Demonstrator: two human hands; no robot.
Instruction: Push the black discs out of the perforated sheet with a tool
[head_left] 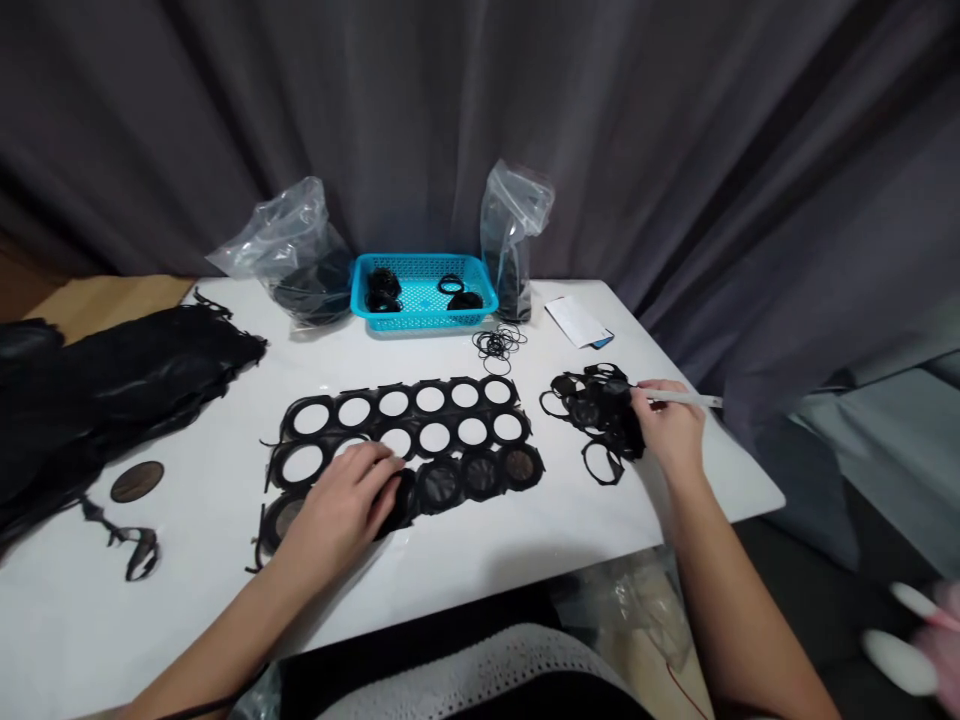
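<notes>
A black rubber sheet point(435, 415) with rows of rings lies on the white table. In its two far rows the ring centres are open; in the near row, dark discs point(439, 485) fill the visible ones. My left hand point(341, 510) rests on the sheet's near left part, fingers loosely bent and apart, covering some rings. My right hand point(673, 430) is closed around a thin, pale, flat tool point(686, 397), beside a tangled pile of black ring-shaped rubber scraps point(592, 405). The tool's far end is hard to make out against the pile.
Behind the sheet stands a blue basket point(424, 318) with black rings, between two clear bags point(296, 240) point(514, 215). Thin black rings point(499, 345) and folded paper point(577, 322) lie nearby. At left are heaped black rubber sheets point(135, 380), a dark disc point(137, 481) and a scrap point(139, 550).
</notes>
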